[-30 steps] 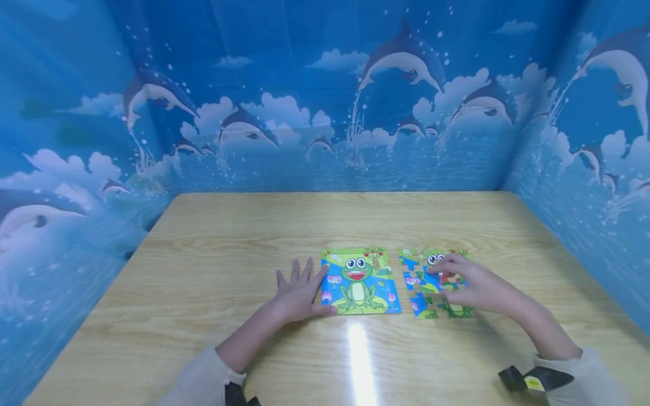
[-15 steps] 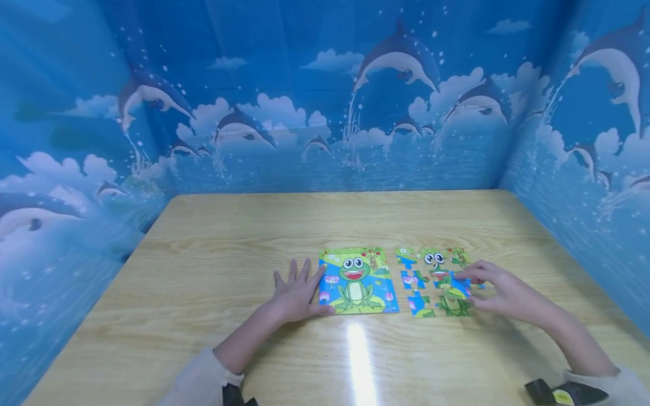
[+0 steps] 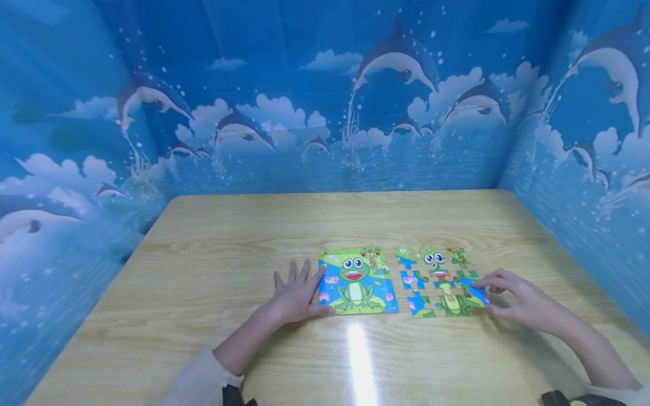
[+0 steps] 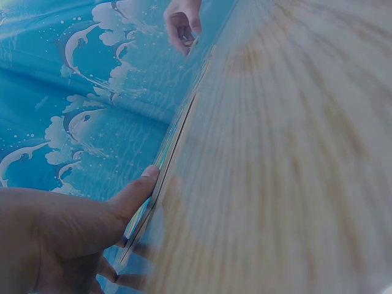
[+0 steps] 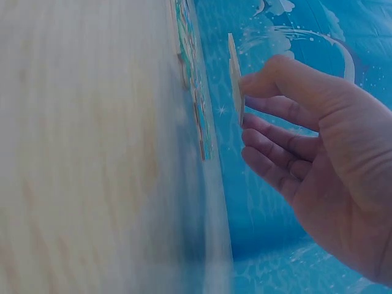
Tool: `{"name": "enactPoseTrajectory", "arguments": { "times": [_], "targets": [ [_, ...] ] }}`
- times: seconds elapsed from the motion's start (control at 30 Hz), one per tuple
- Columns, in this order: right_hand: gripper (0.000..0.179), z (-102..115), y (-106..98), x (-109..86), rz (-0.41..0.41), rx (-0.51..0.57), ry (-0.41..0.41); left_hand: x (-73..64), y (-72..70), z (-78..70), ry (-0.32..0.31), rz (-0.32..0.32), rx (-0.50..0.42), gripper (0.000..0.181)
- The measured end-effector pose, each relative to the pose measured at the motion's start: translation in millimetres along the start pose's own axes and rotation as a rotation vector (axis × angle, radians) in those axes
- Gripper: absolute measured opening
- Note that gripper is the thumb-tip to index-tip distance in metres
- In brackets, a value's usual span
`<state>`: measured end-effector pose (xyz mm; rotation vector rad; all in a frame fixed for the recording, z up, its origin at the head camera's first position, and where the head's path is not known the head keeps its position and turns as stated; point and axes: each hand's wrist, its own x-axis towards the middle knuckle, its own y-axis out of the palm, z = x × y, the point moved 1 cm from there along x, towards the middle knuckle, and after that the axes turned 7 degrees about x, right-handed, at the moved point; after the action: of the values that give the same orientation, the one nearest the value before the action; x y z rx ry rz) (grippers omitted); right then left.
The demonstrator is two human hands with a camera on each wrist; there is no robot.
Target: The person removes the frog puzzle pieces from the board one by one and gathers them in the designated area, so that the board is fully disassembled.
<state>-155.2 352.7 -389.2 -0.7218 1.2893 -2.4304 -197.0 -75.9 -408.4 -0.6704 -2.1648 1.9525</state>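
A frog picture board (image 3: 359,293) lies flat near the middle of the table. My left hand (image 3: 294,298) is spread at its left side, the thumb touching the lower left corner; in the left wrist view the thumb lies along the board's edge (image 4: 174,138). With thumb and fingertips, my right hand (image 3: 528,304) pinches a blue and green jigsaw piece (image 3: 477,294). In the right wrist view that piece (image 5: 236,82) is held clear of the tabletop. Several frog jigsaw pieces (image 3: 417,304) lie in loose rows right of the board, and the held one overlaps their lower right part.
The wooden table (image 3: 244,231) has its far edge against a blue dolphin-print curtain (image 3: 284,146), which also hangs along the left and right sides. A bright light reflection (image 3: 360,361) crosses the wood in front of the board.
My right hand has carried the pinched piece from the middle of the loose pieces to their lower right, uncovering the frog's face and body pieces. My left hand keeps its place on the board.
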Motion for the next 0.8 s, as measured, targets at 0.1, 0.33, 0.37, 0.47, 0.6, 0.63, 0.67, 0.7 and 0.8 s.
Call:
{"name": "enactPoseTrajectory", "arguments": {
  "times": [0.1,0.33,0.37,0.47,0.6,0.63,0.67,0.7,0.8],
  "targets": [
    [0.039,-3.0,0.0,-4.1,-0.013,-0.005,-0.009,-0.1,0.2,0.2,0.002,-0.003,-0.004,0.095],
    [0.041,-8.4,0.4,-12.4,-0.018,-0.028,-0.005,0.5,-0.8,-0.1,0.003,-0.007,-0.005,0.095],
    [0.042,-9.2,0.4,-13.4,-0.020,-0.027,-0.003,0.6,-0.6,0.0,0.004,-0.007,-0.004,0.095],
    [0.043,-11.8,0.7,-16.1,-0.026,-0.014,0.001,0.7,-0.2,0.2,0.003,-0.009,0.001,0.095],
    [0.044,-15.0,2.5,-18.0,-0.019,0.026,-0.018,0.7,0.0,0.4,0.002,-0.011,0.001,0.095],
    [0.044,-15.6,2.9,-18.4,-0.015,0.037,-0.024,0.7,0.0,0.4,0.001,-0.011,0.000,0.095],
    [0.044,-16.0,3.4,-18.6,-0.014,0.049,-0.030,0.7,0.0,0.4,0.001,-0.010,-0.001,0.095],
    [0.044,-16.3,4.0,-18.7,-0.013,0.058,-0.035,0.8,0.1,0.3,0.000,-0.009,-0.001,0.095],
    [0.044,-17.7,5.1,-19.6,-0.011,0.078,-0.045,0.8,0.2,0.1,-0.003,-0.004,0.003,0.095]
  ]
}}
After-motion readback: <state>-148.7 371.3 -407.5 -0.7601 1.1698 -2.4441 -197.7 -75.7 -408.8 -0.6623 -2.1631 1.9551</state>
